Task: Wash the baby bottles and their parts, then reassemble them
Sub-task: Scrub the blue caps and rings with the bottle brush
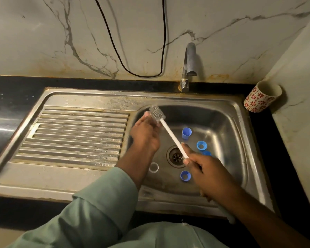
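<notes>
Bottle parts are lying loose in the basin of the steel sink: in the head view, the only one we have, we are looking down on a blue cap standing beyond the drain, a blue ring to the drain's right with another blue piece half hidden just behind our right hand, a second blue ring on the near side, and a small clear ring to the drain's left. No bottle body is showing anywhere.

Our right hand is clenching the near end of the bottle brush, with the white handle slanting up and left across the basin. Our left hand is reaching to the grey bristle head, fingers against it; whether they are pinching the bristles or only resting on them we cannot tell, since the back of the hand is hiding the palm.

The tap is not running, so far as we can see. We are judging this as the early scrubbing stage: brush being readied, parts waiting unwashed. The next move seems to call for freeing the left hand, picking up one blue piece and working the bristles inside it, probably with water turned on. A patterned cup is leaning in the right corner.
</notes>
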Demonstrator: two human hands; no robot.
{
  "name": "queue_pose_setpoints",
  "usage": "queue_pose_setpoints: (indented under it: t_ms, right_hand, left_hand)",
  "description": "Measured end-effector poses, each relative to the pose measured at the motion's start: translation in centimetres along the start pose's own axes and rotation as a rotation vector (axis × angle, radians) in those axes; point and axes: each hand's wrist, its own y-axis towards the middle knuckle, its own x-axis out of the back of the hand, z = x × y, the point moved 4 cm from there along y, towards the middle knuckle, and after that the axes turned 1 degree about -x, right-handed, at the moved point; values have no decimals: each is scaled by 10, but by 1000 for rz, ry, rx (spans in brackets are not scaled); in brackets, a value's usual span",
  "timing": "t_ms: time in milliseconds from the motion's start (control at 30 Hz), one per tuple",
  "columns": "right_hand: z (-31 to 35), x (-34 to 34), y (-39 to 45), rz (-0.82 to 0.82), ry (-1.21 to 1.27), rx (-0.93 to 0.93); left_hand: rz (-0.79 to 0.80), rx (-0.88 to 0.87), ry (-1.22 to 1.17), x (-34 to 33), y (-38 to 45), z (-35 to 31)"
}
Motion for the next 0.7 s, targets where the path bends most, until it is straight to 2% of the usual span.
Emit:
queue_pose_setpoints:
  t_ms: [67,200,300,433,567,700]
  right_hand:
    - [1,3,9,-20,-7,-23]
    - [-2,2,-4,47,-46,20]
    - [0,4,-1,39,-48,-4]
    - [1,1,-7,23,-92,25]
    - [5,1,2,2,-96,6]
    - [2,-1,-12,57,-206,37]
  left_hand:
    - [31,19,21,-1,-4,7]
    - [-2,10,-46,2,8,-8]
    - [44,17,-24,1,5,-8]
    - [19,-8,-77,7,11,-16]
    - [112,43,0,11,-8,5]
    - [11,15,-73,19,0,-6]
